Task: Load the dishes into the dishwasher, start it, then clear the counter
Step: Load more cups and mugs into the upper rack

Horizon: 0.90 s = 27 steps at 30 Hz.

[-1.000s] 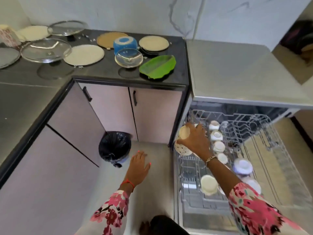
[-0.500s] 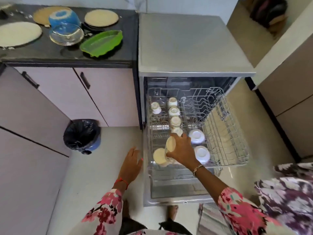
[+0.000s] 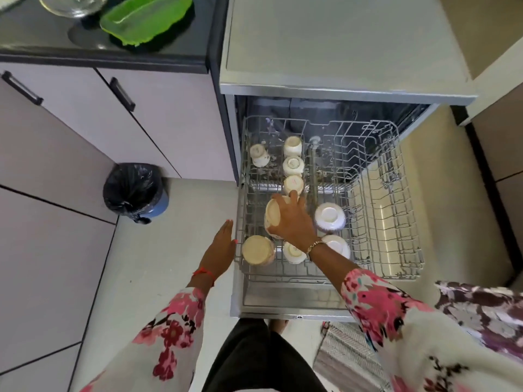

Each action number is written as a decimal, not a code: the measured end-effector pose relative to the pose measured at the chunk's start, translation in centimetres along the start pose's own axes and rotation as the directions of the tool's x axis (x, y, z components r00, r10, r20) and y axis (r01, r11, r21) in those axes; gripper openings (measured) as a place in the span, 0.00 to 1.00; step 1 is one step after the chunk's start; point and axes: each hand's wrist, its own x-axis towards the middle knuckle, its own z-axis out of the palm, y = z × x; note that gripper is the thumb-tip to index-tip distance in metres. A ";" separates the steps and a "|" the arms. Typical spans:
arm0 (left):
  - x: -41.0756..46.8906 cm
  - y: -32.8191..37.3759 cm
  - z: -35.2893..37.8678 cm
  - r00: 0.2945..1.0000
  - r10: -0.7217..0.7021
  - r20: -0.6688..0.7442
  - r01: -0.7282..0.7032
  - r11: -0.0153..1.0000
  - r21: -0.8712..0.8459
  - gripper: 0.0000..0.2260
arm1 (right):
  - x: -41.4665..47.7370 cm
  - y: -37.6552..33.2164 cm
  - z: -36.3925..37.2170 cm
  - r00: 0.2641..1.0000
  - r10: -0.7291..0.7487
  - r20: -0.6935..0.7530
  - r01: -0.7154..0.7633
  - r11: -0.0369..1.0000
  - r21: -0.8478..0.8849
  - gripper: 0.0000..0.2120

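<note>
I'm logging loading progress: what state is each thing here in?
Dishwasher door, open, folded down.
Rack, pulled out, partly loaded.
Loaded cups, mostly bottoms up.
Cream cup, tilted, gripped by the right hand.
Left hand, open, holding nothing.
Cabinet doors, shut.
Bin, uncovered, lined with black bag.

The cream cup point(image 3: 272, 217) looks to you like glazed ceramic, smooth and softly shiny. The rack point(image 3: 390, 210) is thin grey metal wire. The dishwasher top point(image 3: 339, 46) is matt brushed metal, the tabletop point(image 3: 42, 32) dark and glossy, the green tray point(image 3: 147, 18) shiny plastic, the bin liner point(image 3: 130, 185) crinkled black plastic.
</note>
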 end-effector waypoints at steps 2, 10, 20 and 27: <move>1.1 -0.1 0.4 1.000 -0.004 0.031 0.004 1.000 -0.023 0.23 | 1.8 -0.2 1.3 0.999 -0.026 0.030 0.028 0.999 -0.043 0.37; 3.9 -1.1 1.3 0.997 -0.016 0.081 0.019 0.999 -0.036 0.22 | 6.2 -0.7 7.8 0.989 0.009 0.146 0.004 0.996 -0.087 0.40; 3.8 -1.0 2.0 1.000 -0.018 0.009 0.019 0.999 -0.033 0.20 | 6.6 -0.4 10.5 0.976 -0.003 0.217 0.018 0.998 -0.067 0.39; 3.4 -0.5 1.4 0.993 -0.047 0.104 0.045 0.999 0.017 0.22 | 5.8 -0.2 9.0 0.959 0.010 0.284 -0.014 1.000 0.010 0.43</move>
